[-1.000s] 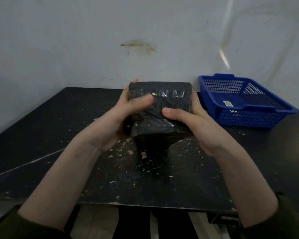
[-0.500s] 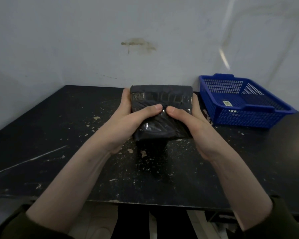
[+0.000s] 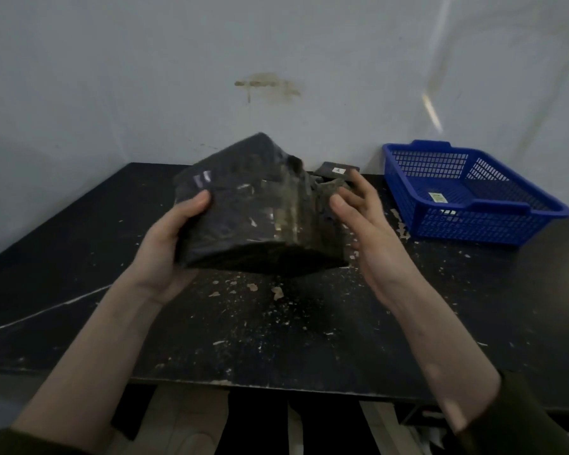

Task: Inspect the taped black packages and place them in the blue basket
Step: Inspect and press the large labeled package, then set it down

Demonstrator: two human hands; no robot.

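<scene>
Black table point(image 3: 79, 257), matte, chipped and flecked with pale debris; pale wall point(image 3: 112, 77) behind, with a brownish stain point(image 3: 266, 85).

Left hand point(image 3: 165, 247): grasps the left end of the taped black package point(image 3: 257, 208), thumb on top.

Right hand point(image 3: 358, 218): fingers spread and loose at the package's right end; contact unclear.

Package: blocky, glossy wrinkled film, tape bands, tilted above the table's middle, blurred.

Second black package point(image 3: 339, 169): white label, far edge, partly hidden.

Blue basket point(image 3: 467, 224): rectangular plastic lattice, far right corner.
</scene>
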